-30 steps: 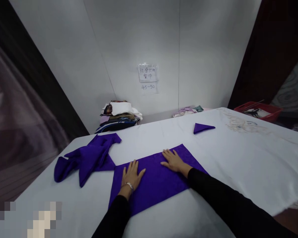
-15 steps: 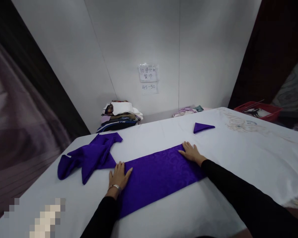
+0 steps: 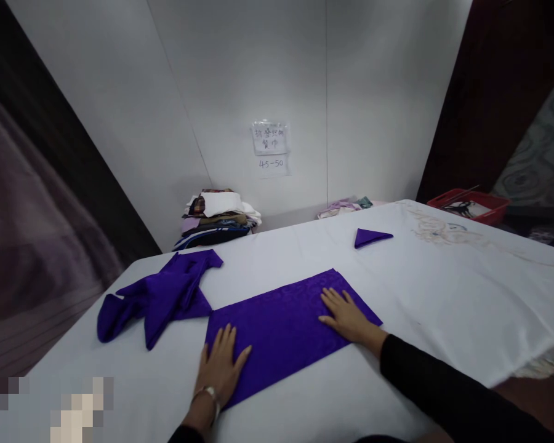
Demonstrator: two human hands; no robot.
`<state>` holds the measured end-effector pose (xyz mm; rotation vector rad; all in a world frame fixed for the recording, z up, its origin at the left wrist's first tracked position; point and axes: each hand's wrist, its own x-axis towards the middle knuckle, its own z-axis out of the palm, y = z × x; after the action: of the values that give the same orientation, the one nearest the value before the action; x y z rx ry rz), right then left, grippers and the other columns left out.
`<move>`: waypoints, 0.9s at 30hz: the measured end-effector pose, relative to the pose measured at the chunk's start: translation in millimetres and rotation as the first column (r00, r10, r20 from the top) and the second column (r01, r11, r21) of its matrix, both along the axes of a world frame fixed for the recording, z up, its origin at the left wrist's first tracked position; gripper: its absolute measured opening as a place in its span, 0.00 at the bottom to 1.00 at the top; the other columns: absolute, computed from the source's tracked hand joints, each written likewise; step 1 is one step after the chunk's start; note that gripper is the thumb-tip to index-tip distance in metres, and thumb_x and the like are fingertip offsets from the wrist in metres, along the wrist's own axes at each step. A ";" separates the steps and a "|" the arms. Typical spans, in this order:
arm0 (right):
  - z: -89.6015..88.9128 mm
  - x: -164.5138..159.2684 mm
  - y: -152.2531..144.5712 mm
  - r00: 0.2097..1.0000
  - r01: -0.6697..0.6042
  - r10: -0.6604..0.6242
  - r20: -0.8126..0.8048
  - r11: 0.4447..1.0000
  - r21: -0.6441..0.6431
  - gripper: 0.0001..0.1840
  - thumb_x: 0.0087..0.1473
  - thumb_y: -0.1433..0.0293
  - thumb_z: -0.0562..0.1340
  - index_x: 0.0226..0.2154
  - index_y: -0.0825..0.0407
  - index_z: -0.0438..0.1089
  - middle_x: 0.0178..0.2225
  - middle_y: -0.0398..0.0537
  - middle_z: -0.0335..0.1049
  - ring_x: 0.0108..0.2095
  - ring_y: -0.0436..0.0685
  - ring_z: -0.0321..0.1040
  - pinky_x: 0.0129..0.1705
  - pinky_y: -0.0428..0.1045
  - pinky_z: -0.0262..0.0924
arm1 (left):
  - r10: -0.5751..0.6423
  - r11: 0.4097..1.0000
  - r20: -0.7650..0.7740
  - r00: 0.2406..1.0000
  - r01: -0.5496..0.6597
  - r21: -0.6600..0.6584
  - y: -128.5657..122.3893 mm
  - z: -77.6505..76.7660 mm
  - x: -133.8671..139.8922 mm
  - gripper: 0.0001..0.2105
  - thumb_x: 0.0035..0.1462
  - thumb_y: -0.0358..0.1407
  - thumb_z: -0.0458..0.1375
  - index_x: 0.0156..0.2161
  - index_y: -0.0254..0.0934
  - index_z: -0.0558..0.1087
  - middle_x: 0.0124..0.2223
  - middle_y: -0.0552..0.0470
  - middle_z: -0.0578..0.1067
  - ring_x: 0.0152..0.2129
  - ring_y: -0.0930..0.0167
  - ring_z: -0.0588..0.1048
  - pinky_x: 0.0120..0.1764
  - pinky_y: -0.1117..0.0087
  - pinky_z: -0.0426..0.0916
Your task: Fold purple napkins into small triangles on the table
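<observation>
A purple napkin (image 3: pixel 281 332), folded into a long rectangle with a faint woven pattern, lies flat on the white-covered table (image 3: pixel 443 295). My left hand (image 3: pixel 219 363), with a bracelet at the wrist, rests on its left end, fingers spread. On the right part of the cloth my right hand (image 3: pixel 346 317) lies flat, fingers apart. Crumpled purple cloth (image 3: pixel 166 289) sits to the left, its edge meeting the napkin's far left corner. Farther back on the right is a small purple folded triangle (image 3: pixel 372 237).
Behind the table's far edge stands a stack of folded clothes (image 3: pixel 221 218). More cloth (image 3: pixel 341 208) lies by the wall, and a red basket (image 3: pixel 493 212) stands at the far right. Handwritten paper signs (image 3: pixel 271 147) hang on the wall.
Both hands have slid toward me over the napkin, the right one leaving the far right corner. The napkin itself looks about the same; the view has shifted slightly.
</observation>
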<state>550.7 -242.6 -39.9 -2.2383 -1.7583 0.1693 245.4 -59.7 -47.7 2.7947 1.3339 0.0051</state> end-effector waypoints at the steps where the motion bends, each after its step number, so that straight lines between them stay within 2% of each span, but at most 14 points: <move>1: -2.4 17.3 -12.1 0.998 0.062 -0.062 0.023 0.998 -0.006 0.39 0.55 0.46 0.43 0.60 0.54 0.47 0.62 0.56 0.42 0.62 0.63 0.36 0.59 0.63 0.29 | 0.047 0.999 -0.018 0.999 -0.047 0.000 7.7 -2.0 -18.3 0.32 0.56 0.49 0.40 0.61 0.31 0.48 0.64 0.44 0.47 0.61 0.62 0.44 0.57 0.51 0.43; 3: -7.5 43.5 -33.2 0.985 0.162 -0.161 0.062 0.987 -0.017 0.38 0.55 0.47 0.43 0.60 0.53 0.48 0.62 0.55 0.42 0.62 0.63 0.36 0.58 0.64 0.30 | 0.081 0.996 -0.050 0.995 -0.079 0.033 19.0 -6.3 -49.3 0.27 0.57 0.43 0.41 0.60 0.34 0.54 0.64 0.44 0.48 0.60 0.61 0.44 0.56 0.50 0.44; 5: -11.6 55.9 -46.2 0.969 0.233 -0.231 0.092 0.972 -0.017 0.38 0.55 0.47 0.43 0.60 0.53 0.48 0.62 0.56 0.43 0.61 0.63 0.36 0.58 0.64 0.31 | 0.052 0.996 -0.052 0.997 -0.048 0.081 23.0 -9.6 -66.8 0.23 0.56 0.37 0.41 0.57 0.39 0.60 0.63 0.46 0.51 0.60 0.61 0.44 0.56 0.48 0.41; 8: -13.1 56.0 -46.6 0.959 0.268 -0.268 0.088 0.963 0.009 0.36 0.56 0.49 0.44 0.60 0.53 0.47 0.62 0.56 0.43 0.61 0.63 0.37 0.58 0.64 0.32 | 0.114 0.990 -0.010 0.993 -0.113 0.081 17.7 -8.0 -64.4 0.24 0.56 0.39 0.42 0.58 0.38 0.58 0.63 0.45 0.53 0.60 0.62 0.46 0.56 0.48 0.43; 10: -10.7 54.8 -36.2 0.961 0.271 -0.273 0.052 0.962 0.041 0.34 0.56 0.52 0.46 0.59 0.54 0.49 0.61 0.56 0.44 0.61 0.62 0.38 0.58 0.62 0.34 | 0.166 0.985 0.015 0.986 -0.166 0.054 10.6 -2.6 -50.9 0.26 0.56 0.42 0.41 0.59 0.34 0.54 0.63 0.44 0.52 0.60 0.63 0.48 0.56 0.50 0.45; 14: -2.5 71.2 -5.3 0.933 0.360 -0.357 -0.049 0.929 0.081 0.24 0.56 0.62 0.51 0.53 0.54 0.59 0.58 0.56 0.54 0.59 0.63 0.44 0.57 0.60 0.39 | 0.158 0.987 0.001 0.987 -0.158 0.018 0.6 8.7 -28.3 0.28 0.56 0.43 0.41 0.59 0.31 0.53 0.63 0.43 0.50 0.60 0.63 0.48 0.57 0.53 0.46; 17: 1.8 92.3 16.9 0.909 0.414 -0.407 -0.088 0.907 0.080 0.18 0.55 0.66 0.51 0.46 0.55 0.66 0.51 0.57 0.64 0.54 0.61 0.55 0.52 0.54 0.49 | 0.146 0.989 -0.050 0.988 -0.146 0.002 0.6 10.1 -26.6 0.27 0.56 0.42 0.42 0.59 0.31 0.54 0.63 0.43 0.51 0.60 0.64 0.48 0.57 0.54 0.46; 20: 2.6 105.2 36.5 0.892 0.447 -0.436 -0.122 0.891 0.079 0.15 0.53 0.66 0.54 0.40 0.55 0.69 0.43 0.54 0.69 0.48 0.59 0.62 0.47 0.50 0.53 | 0.145 0.989 -0.096 0.985 -0.145 0.008 3.6 5.5 -30.3 0.27 0.57 0.41 0.40 0.60 0.32 0.53 0.64 0.44 0.49 0.60 0.65 0.46 0.57 0.55 0.45; 23: 0.7 107.0 54.0 0.878 0.471 -0.455 -0.152 0.877 0.098 0.13 0.50 0.65 0.57 0.37 0.55 0.69 0.41 0.54 0.69 0.47 0.60 0.62 0.47 0.52 0.52 | 0.135 0.990 -0.112 0.984 -0.131 0.044 5.2 -0.5 -31.6 0.26 0.57 0.40 0.39 0.60 0.34 0.53 0.64 0.46 0.49 0.60 0.65 0.46 0.57 0.55 0.44; 27: 0.3 101.6 69.3 0.869 0.485 -0.454 -0.196 0.861 0.154 0.07 0.48 0.71 0.57 0.31 0.54 0.69 0.44 0.54 0.68 0.54 0.64 0.55 0.52 0.58 0.45 | 0.168 0.985 -0.112 0.979 -0.162 0.061 4.8 -4.6 -30.5 0.27 0.57 0.42 0.40 0.60 0.34 0.54 0.64 0.47 0.50 0.60 0.65 0.46 0.57 0.56 0.44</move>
<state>652.3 -173.4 -39.5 -2.3543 -1.0517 0.0534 214.9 -54.9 -52.2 2.7543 1.6119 -0.1216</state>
